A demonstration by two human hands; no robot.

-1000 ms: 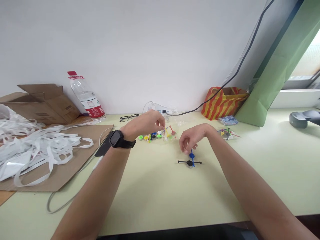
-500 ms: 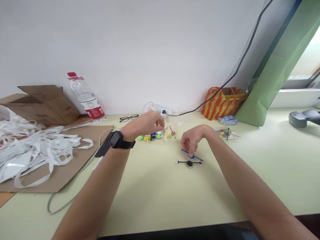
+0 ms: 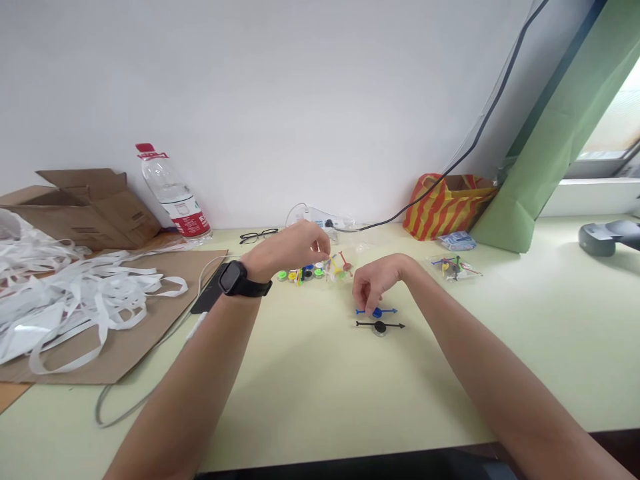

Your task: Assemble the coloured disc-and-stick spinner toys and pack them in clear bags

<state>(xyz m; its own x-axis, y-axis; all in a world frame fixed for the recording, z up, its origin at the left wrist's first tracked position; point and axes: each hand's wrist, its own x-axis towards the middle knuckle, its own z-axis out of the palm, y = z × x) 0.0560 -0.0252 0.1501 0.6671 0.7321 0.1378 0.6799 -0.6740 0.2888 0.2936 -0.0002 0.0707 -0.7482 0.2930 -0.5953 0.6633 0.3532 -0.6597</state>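
Note:
My right hand, fingers curled and closed, bends down over a blue arrow spinner; its fingertips are at the left part of the arrow. Just in front lies a black arrow spinner on a clear round base, almost parallel to the blue one. My left hand, with a black watch on the wrist, hovers over a cluster of small coloured spinner pieces. Its thumb and fingers are pinched close to some thin yellow and white parts; what they hold is too small to make out. A red arrow piece lies between the hands.
A clear bag of spinner parts and a blue-white packet lie right, by a striped bag. Glasses, a bottle, a phone, white straps on cardboard and a box occupy the left.
The blue spinner's arrow has turned from slanting to nearly level, in line with the black one. My right hand has shifted slightly left; my left hand has stayed almost still.

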